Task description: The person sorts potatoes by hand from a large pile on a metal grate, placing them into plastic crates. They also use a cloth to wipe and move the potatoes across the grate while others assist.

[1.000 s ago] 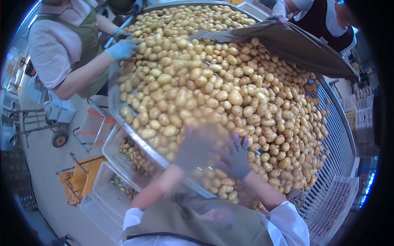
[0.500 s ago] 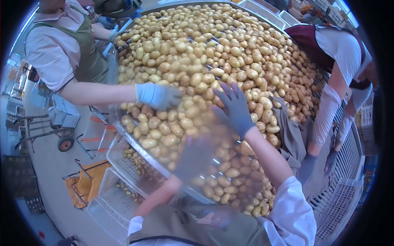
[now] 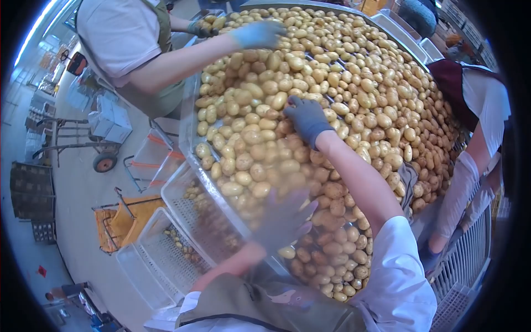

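Heaped potatoes [image 3: 260,119] cover a metal-edged sorting table [image 3: 213,193] in front of me. My right hand [image 3: 308,120], in a grey glove, reaches into the middle of the heap with its fingers bent down over potatoes. How many lie under it is hidden. My left hand [image 3: 283,218], gloved too and blurred, is spread above the near side of the heap, close to the table's left edge, and holds nothing that I can see.
A co-worker's blue-gloved hand [image 3: 259,34] is over the heap at upper left. Another person's sleeved arm [image 3: 456,191] is at right, by a slatted rack [image 3: 462,249]. Perforated plastic crates [image 3: 182,227] stand below the left edge. Hand trucks [image 3: 83,141] stand farther left.
My view has shifted, so the scene sits further right. My right hand has gone from spread fingers to bent ones on the potatoes. The co-worker's blue-gloved hand has moved to the far side.
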### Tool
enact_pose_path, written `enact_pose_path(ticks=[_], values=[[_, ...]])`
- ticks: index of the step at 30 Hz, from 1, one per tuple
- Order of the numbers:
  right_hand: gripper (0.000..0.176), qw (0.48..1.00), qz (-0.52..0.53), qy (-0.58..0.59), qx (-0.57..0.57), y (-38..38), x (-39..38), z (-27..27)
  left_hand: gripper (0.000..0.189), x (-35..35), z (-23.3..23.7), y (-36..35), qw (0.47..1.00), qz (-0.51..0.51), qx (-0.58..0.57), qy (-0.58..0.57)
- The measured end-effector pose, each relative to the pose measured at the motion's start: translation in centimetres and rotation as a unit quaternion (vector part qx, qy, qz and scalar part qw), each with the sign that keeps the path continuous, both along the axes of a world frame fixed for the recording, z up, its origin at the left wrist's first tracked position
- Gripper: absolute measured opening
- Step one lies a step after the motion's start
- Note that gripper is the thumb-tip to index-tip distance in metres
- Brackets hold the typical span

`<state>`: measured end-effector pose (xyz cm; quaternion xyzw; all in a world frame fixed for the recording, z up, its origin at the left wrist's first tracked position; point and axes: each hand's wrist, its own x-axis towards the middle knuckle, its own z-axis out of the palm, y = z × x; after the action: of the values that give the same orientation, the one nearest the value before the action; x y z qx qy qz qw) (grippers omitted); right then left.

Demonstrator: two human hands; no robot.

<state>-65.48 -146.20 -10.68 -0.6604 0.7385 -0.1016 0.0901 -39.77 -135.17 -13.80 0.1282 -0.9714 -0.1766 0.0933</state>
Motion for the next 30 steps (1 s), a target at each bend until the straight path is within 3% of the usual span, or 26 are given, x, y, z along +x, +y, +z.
enact_pose_path(ticks=[5,7,8,9,10,11,13,14,15,16,17,19,21,23,24,25,27,28,29,30], values=[[0.025,0.998,-0.065,-0.014,0.015,1.3,-1.0,1.7,0.048,-2.0,2.0,-1.3,0.998,0.04,0.04,0.007],[0.025,0.961,-0.038,-0.257,-0.096,4.6,-2.0,1.8,0.043,-2.8,1.7,-2.4,0.998,0.043,0.034,0.027],[0.025,0.963,-0.039,-0.252,-0.091,5.9,-2.0,2.3,0.039,-3.2,1.5,-2.9,0.998,0.046,0.025,0.046],[0.029,0.876,-0.137,-0.459,-0.056,7.2,-1.7,3.0,0.039,-3.7,1.1,-3.3,0.997,0.047,0.029,0.051],[0.037,0.736,-0.228,-0.637,-0.019,8.6,-1.3,3.9,0.036,-4.2,0.8,-3.7,0.994,0.064,0.055,0.073],[0.038,0.651,-0.226,-0.725,-0.02,10.0,-0.2,5.8,0.034,-4.5,0.6,-4.1,0.989,0.081,0.082,0.094],[0.042,0.56,-0.204,-0.802,-0.027,12.8,0.4,4.8,0.031,-5.2,3.8,-5.6,0.994,0.068,0.032,0.078],[0.042,0.564,-0.204,-0.8,-0.028,14.0,1.0,4.7,0.03,-5.6,5.9,-6.7,0.999,0.04,0.032,-0.012],[0.045,0.491,-0.248,-0.835,-0.022,15.2,1.5,4.7,0.029,-6.0,7.1,-8.1,0.994,0.011,0.032,-0.101],[0.048,0.413,-0.291,-0.863,-0.017,16.4,2.0,4.6,0.028,-5.9,6.0,-10.2,0.993,0.084,0.066,0.041],[0.048,0.414,-0.294,-0.861,-0.017,17.3,2.6,4.2,0.027,-5.8,4.0,-12.4,0.966,0.155,0.1,0.179],[0.053,0.422,-0.282,-0.861,0.01,18.2,4.0,3.6,0.03,-8.1,1.9,-17.7,0.965,0.202,0.069,0.152],[0.055,0.427,-0.266,-0.864,0.0,18.5,5.3,3.6,0.032,-10.4,-2.7,-21.0,0.968,0.187,0.096,0.138],[0.057,0.436,-0.262,-0.861,-0.017,18.6,6.1,3.0,0.033,-12.3,-2.3,-21.9,0.973,0.194,0.082,0.093],[0.058,0.523,-0.235,-0.819,-0.028,18.9,6.1,2.7,0.034,-12.9,-2.0,-21.8,0.976,0.204,0.065,0.046],[0.058,0.521,-0.243,-0.818,-0.032,18.9,6.2,2.6,0.034,-12.8,-1.8,-21.8,0.977,0.196,0.07,0.044],[0.059,0.396,-0.288,-0.872,-0.005,18.8,6.4,2.4,0.033,-12.0,1.0,-20.9,0.944,0.22,0.233,0.072],[0.058,0.465,-0.27,-0.843,-0.026,18.8,6.7,1.9,0.021,-11.4,1.3,-20.1,0.94,0.231,0.197,0.152],[0.058,0.463,-0.274,-0.843,-0.026,18.9,6.8,1.8,0.021,-10.5,2.3,-19.1,0.941,0.23,0.2,0.148],[0.057,0.413,-0.284,-0.865,-0.021,18.8,6.8,1.7,0.021,-9.3,3.6,-18.1,0.864,0.228,0.401,0.201]])
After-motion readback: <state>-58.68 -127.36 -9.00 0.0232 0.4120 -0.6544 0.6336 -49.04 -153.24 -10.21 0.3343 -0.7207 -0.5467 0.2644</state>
